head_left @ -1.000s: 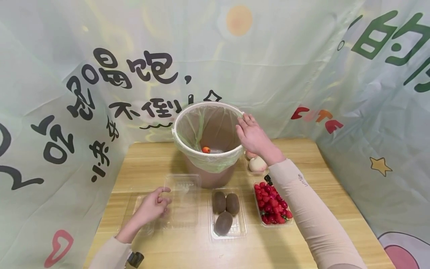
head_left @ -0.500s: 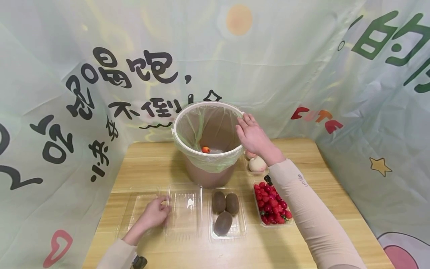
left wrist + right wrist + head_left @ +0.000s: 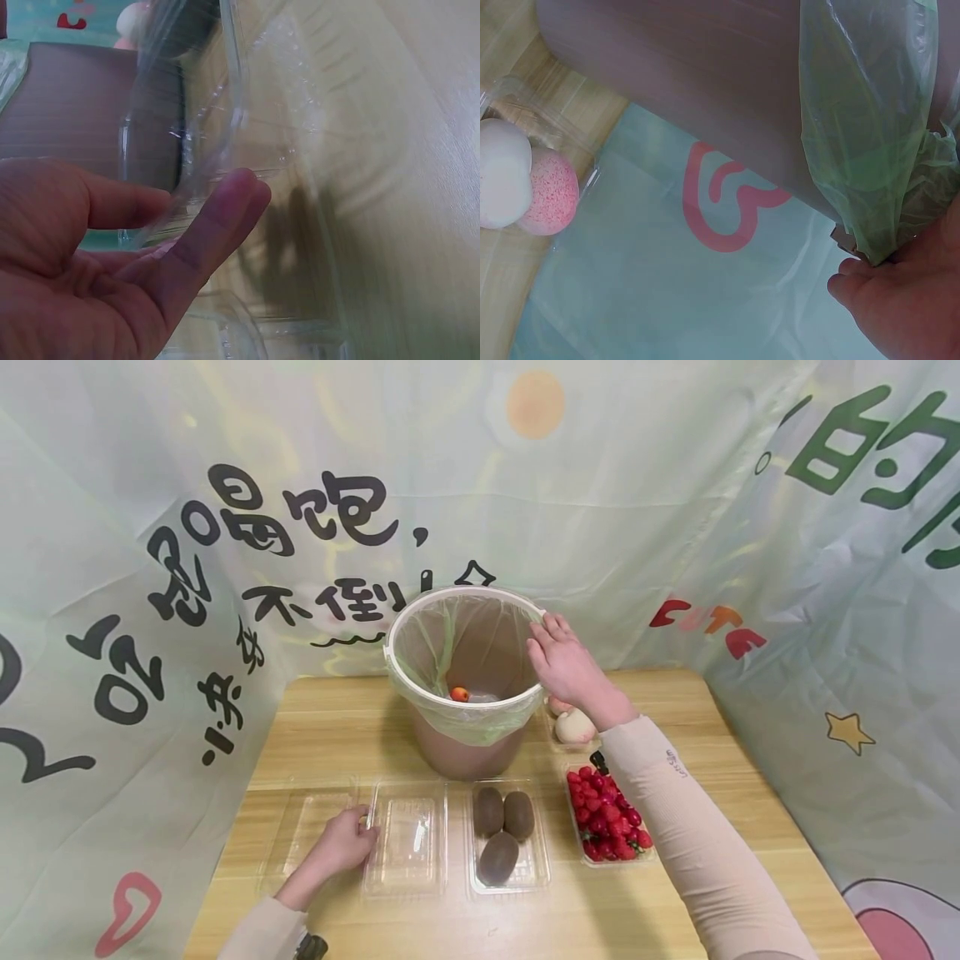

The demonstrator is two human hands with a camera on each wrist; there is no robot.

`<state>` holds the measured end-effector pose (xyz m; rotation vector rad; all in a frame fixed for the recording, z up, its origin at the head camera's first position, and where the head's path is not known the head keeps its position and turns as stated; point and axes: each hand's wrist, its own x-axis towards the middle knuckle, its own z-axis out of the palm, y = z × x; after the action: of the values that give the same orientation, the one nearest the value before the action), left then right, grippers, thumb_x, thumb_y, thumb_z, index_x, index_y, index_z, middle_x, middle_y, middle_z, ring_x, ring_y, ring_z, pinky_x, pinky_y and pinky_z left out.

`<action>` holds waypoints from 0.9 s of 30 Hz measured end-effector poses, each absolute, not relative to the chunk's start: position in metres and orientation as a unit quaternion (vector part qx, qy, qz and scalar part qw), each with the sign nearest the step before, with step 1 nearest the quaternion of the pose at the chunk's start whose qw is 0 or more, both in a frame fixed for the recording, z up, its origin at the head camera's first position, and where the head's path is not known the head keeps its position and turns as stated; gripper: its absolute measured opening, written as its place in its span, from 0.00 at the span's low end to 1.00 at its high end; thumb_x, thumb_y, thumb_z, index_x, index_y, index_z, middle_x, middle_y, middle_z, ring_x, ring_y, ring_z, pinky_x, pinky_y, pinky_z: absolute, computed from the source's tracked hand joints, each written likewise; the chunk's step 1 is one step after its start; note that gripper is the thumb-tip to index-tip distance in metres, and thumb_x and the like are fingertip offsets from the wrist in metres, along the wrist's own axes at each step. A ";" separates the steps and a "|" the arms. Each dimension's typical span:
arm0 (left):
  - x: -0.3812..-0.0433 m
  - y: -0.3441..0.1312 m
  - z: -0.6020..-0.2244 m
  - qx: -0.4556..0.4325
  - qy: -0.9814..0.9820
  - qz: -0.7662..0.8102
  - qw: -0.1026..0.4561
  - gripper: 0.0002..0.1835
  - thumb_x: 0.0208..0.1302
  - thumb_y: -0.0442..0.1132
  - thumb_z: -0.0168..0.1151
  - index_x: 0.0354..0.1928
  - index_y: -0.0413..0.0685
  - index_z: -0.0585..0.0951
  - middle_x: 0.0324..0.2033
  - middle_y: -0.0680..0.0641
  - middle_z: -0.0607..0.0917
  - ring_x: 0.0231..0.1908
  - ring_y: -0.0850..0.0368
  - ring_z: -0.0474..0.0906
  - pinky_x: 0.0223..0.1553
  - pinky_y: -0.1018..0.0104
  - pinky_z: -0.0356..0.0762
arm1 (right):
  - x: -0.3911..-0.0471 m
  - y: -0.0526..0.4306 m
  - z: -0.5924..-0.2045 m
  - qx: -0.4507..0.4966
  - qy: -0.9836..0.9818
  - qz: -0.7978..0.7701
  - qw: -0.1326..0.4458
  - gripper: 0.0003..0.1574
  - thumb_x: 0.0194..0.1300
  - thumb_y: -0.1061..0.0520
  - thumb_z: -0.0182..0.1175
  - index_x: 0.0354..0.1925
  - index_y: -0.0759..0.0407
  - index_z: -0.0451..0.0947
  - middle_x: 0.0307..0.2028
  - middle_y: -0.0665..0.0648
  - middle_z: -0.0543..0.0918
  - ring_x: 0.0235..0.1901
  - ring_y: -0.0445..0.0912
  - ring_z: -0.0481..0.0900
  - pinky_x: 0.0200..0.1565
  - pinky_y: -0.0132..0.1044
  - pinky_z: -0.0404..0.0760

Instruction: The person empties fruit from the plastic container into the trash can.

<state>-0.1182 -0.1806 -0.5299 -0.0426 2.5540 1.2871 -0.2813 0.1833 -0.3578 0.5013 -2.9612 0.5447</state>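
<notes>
My left hand (image 3: 343, 842) pinches the left edge of a clear plastic container (image 3: 411, 878). In the left wrist view, the container's thin edge (image 3: 236, 112) passes between thumb and fingers. At the back, a trash bin (image 3: 468, 758) stands upright with a green-tinted bag (image 3: 480, 727) over its rim. My right hand (image 3: 570, 670) grips the bin's right rim; the right wrist view shows the bag (image 3: 870, 150) bunched at the fingers. A small orange-red fruit (image 3: 459, 694) lies inside the bin.
Right of the held container, a clear tray holds three kiwis (image 3: 501, 857). Further right sits a box of red berries (image 3: 609, 817). Peaches (image 3: 575, 727) in a clear tray lie behind it, partly hidden by my right arm. Another clear container (image 3: 300, 827) lies at left.
The clear container at my left hand has tipped down and now lies flatter on the table. My left hand has moved slightly down with it. The right hand stays at the rim.
</notes>
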 end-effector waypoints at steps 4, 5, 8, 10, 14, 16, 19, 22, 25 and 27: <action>-0.117 -0.180 -0.530 -0.018 0.896 0.422 0.134 0.26 0.70 0.28 0.59 0.66 0.18 0.72 0.16 0.50 0.76 0.16 0.59 0.72 0.19 0.69 0.74 | -0.282 0.183 -0.359 0.164 -0.969 0.181 0.046 0.38 0.85 0.47 0.34 0.80 0.70 0.57 0.82 0.73 0.51 0.83 0.68 0.46 0.84 0.57 0.47; -0.117 -0.180 -0.530 -0.016 0.900 0.416 0.130 0.26 0.71 0.29 0.60 0.66 0.18 0.72 0.15 0.50 0.75 0.15 0.59 0.73 0.20 0.69 0.75 | -0.281 0.184 -0.359 0.164 -0.968 0.182 0.046 0.38 0.86 0.47 0.34 0.80 0.70 0.57 0.82 0.73 0.51 0.83 0.68 0.46 0.84 0.56 0.47; -0.117 -0.180 -0.531 -0.018 0.903 0.407 0.134 0.28 0.72 0.30 0.60 0.67 0.17 0.70 0.13 0.46 0.76 0.12 0.60 0.72 0.18 0.68 0.76 | -0.281 0.184 -0.358 0.165 -0.968 0.181 0.046 0.38 0.85 0.47 0.34 0.80 0.70 0.57 0.82 0.73 0.51 0.83 0.68 0.46 0.84 0.56 0.47; -0.117 -0.181 -0.530 -0.014 0.909 0.397 0.127 0.29 0.73 0.31 0.61 0.67 0.16 0.69 0.20 0.39 0.84 0.11 0.60 0.71 0.18 0.68 0.76 | -0.281 0.184 -0.358 0.165 -0.969 0.180 0.045 0.38 0.85 0.47 0.34 0.80 0.70 0.57 0.82 0.73 0.51 0.83 0.69 0.46 0.84 0.57 0.47; -0.116 -0.181 -0.523 -0.008 0.921 0.372 0.114 0.32 0.73 0.34 0.61 0.69 0.16 0.67 0.27 0.35 0.84 0.12 0.62 0.66 0.15 0.70 0.72 | -0.281 0.183 -0.358 0.164 -0.969 0.181 0.043 0.38 0.86 0.47 0.33 0.80 0.70 0.57 0.82 0.72 0.50 0.83 0.69 0.46 0.83 0.57 0.48; -0.115 -0.181 -0.516 -0.004 0.928 0.357 0.104 0.33 0.73 0.35 0.61 0.71 0.18 0.66 0.22 0.41 0.81 0.12 0.64 0.63 0.13 0.72 0.68 | -0.281 0.183 -0.358 0.164 -0.969 0.183 0.042 0.38 0.85 0.46 0.33 0.80 0.69 0.57 0.82 0.72 0.50 0.83 0.68 0.46 0.83 0.57 0.47; -0.113 -0.179 -0.504 0.011 0.946 0.319 0.063 0.31 0.73 0.35 0.61 0.70 0.20 0.67 0.15 0.51 0.72 0.11 0.64 0.60 0.11 0.74 0.62 | -0.281 0.183 -0.359 0.165 -0.968 0.184 0.042 0.39 0.85 0.46 0.33 0.80 0.70 0.57 0.82 0.72 0.50 0.83 0.68 0.45 0.84 0.56 0.47; -0.114 -0.171 -0.491 0.020 0.954 0.297 0.024 0.28 0.72 0.34 0.60 0.68 0.23 0.72 0.11 0.54 0.68 0.11 0.65 0.58 0.11 0.75 0.56 | -0.281 0.183 -0.359 0.165 -0.968 0.184 0.043 0.39 0.85 0.46 0.33 0.80 0.70 0.57 0.82 0.73 0.50 0.83 0.68 0.45 0.84 0.56 0.46; -0.116 -0.157 -0.481 0.022 0.944 0.328 0.018 0.25 0.70 0.33 0.59 0.66 0.28 0.76 0.13 0.54 0.71 0.12 0.65 0.58 0.13 0.75 0.55 | -0.281 0.184 -0.358 0.165 -0.968 0.182 0.044 0.39 0.85 0.47 0.33 0.79 0.70 0.58 0.82 0.73 0.51 0.83 0.68 0.46 0.84 0.56 0.47; -0.118 -0.144 -0.479 0.021 0.927 0.372 0.028 0.24 0.67 0.31 0.59 0.65 0.32 0.78 0.18 0.53 0.78 0.13 0.64 0.64 0.13 0.75 0.60 | -0.281 0.184 -0.358 0.166 -0.969 0.179 0.044 0.38 0.85 0.47 0.34 0.79 0.70 0.58 0.82 0.73 0.51 0.83 0.68 0.46 0.84 0.57 0.47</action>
<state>-0.1182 -0.1443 -0.4786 0.0646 2.8623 1.1495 -0.2811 0.1838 -0.3582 0.5073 -2.9609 0.5484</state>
